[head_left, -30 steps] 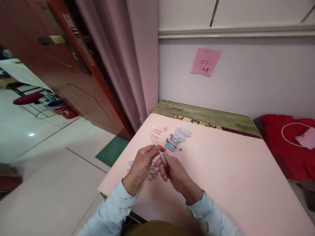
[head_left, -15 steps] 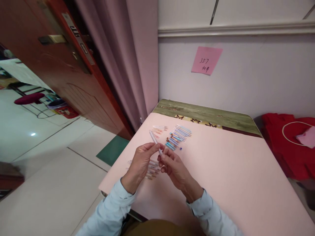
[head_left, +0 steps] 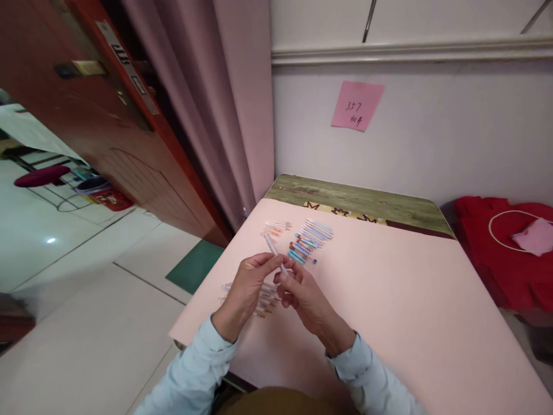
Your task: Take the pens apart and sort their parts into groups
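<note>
Grip closed: over the pink surface (head_left: 397,288), I have left hand (head_left: 242,287) and right hand (head_left: 307,295) pinching one pale pen (head_left: 271,244). Step, I judge: two-handed handling; next move calls for steady left fingers.

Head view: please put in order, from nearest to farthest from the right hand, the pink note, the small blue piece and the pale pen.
1. Pale pen: near end in the right hand.
2. Small blue piece: on the table, just beyond.
3. Pink note: on the wall.
</note>
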Motion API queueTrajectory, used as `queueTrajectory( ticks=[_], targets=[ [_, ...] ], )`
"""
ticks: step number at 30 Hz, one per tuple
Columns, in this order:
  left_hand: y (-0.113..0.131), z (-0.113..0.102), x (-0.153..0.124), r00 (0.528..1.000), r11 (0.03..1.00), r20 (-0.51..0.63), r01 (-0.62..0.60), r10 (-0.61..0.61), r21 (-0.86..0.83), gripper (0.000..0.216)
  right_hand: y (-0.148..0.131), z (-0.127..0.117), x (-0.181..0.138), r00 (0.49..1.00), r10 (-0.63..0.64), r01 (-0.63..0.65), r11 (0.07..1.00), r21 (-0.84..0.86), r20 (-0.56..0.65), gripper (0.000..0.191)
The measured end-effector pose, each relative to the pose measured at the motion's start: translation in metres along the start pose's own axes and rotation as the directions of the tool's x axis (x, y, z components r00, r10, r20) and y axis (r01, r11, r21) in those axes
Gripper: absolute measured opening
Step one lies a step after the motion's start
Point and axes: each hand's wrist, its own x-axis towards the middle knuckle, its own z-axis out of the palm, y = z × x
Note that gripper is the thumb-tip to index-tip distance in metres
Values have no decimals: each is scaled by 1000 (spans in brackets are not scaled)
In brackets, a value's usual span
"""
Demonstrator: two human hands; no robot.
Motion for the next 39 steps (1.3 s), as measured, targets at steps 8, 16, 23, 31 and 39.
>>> queueTrajectory(
  ticks=[8, 16, 23, 31, 39],
  targets=[
    [-2, 3, 6, 999, 999, 9, -42, 42, -6, 34, 2, -6, 7, 998, -55, 55, 998, -11, -40, 40],
    [-3, 10, 15, 997, 996, 5, -81, 81, 26, 33, -3, -11, 8, 999, -9, 7, 999, -38, -37, 43],
    [-4, 10, 19, 994, 994, 2, -106, 106, -23, 29, -3, -14, 11, 998, -12, 12, 1000, 2, -54, 41],
    [4, -20, 31, 954, 960, -239, -223, 180, -167, 34, 3, -34, 10, 988, 11, -38, 984, -172, -155, 39],
    [-37, -58, 74, 947, 991, -295, 108, -128, -84, 9, -51, -64, 116, 926, -337, 43, 546, -837, -172, 29]
  ],
)
